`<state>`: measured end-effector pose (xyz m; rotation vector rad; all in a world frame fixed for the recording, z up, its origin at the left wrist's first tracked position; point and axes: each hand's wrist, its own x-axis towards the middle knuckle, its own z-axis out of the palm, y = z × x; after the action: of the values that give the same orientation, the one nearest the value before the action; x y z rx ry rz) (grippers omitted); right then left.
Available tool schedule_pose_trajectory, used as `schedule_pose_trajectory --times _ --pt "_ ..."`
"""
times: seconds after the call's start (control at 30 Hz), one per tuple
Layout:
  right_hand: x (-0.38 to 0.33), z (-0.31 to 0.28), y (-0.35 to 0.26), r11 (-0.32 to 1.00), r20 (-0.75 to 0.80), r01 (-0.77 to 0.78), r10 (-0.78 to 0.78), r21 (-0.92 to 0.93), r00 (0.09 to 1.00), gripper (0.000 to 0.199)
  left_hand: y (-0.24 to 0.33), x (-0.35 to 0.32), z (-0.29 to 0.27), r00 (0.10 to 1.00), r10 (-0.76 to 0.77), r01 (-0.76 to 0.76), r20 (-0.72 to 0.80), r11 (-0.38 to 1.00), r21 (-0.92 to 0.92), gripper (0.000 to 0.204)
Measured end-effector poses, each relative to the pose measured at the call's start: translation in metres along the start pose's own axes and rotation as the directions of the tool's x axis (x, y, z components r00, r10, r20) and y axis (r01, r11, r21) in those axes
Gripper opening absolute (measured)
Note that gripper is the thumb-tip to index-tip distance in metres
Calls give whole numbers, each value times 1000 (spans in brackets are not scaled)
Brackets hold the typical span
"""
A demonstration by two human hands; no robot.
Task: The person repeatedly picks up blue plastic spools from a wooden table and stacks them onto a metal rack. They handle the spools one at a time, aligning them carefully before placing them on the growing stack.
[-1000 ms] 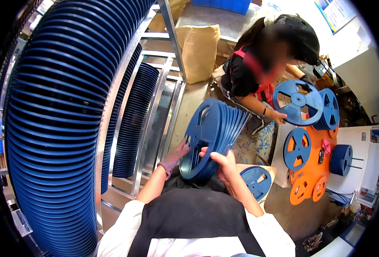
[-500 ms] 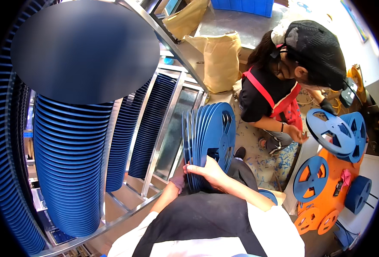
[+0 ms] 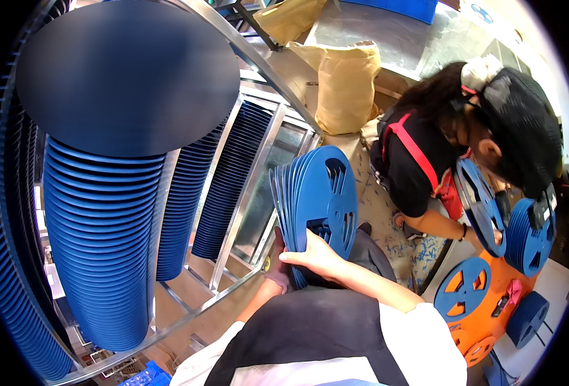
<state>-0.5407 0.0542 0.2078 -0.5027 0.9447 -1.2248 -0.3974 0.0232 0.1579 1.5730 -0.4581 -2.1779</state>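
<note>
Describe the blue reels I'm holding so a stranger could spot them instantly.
Find the metal rack on the left. Right of it, above the black apron, is a fanned bundle of blue reels. Unlike the reel rows there, it's gripped by your right hand, left hand alongside.

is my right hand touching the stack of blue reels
Touching: the head view shows the right hand against the near side of the stack of blue reels, with no gap between.

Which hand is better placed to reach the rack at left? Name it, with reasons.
Left, probably: the left hand, partly hidden beside the blue reels, is nearer the metal rack; the right hand is farther off and grips the reels.
</note>
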Motion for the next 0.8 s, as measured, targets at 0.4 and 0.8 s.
schedule_pose_trajectory --times 0.4,0.8 --pt "103 -83 -60 832 -137 -186 297 523 945 30 54 143 19 980 -161 112 118 933 343 83" --pt "185 -142 -71 763 -314 -81 357 641 880 39 130 248 76 927 -360 226 106 762 607 105"
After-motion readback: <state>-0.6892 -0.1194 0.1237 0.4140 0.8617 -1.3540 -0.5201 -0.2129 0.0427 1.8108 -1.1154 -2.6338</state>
